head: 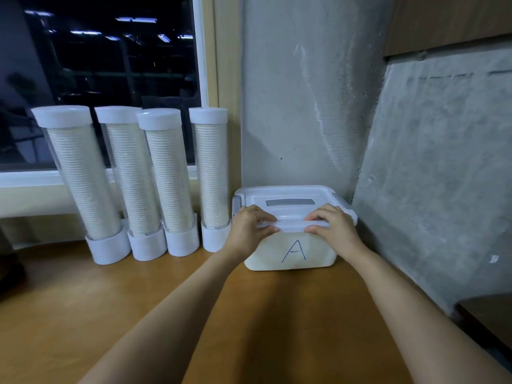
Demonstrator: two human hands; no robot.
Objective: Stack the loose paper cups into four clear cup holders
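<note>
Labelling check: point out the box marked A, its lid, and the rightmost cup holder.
box marked A [293, 254]: head view, front wall.
lid [288, 193]: head view, top face.
rightmost cup holder [212, 173]: head view, mid tube.

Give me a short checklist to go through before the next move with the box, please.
1. The left hand grips the front edge of the lid: ok.
2. The right hand grips the same edge: ok.
3. The box stands flat on the table: ok.
4. The lid is fully latched: cannot tell.
5. The four cup holders are full of cups and capped: ok.
6. No loose cups remain in the box: cannot tell.
</note>
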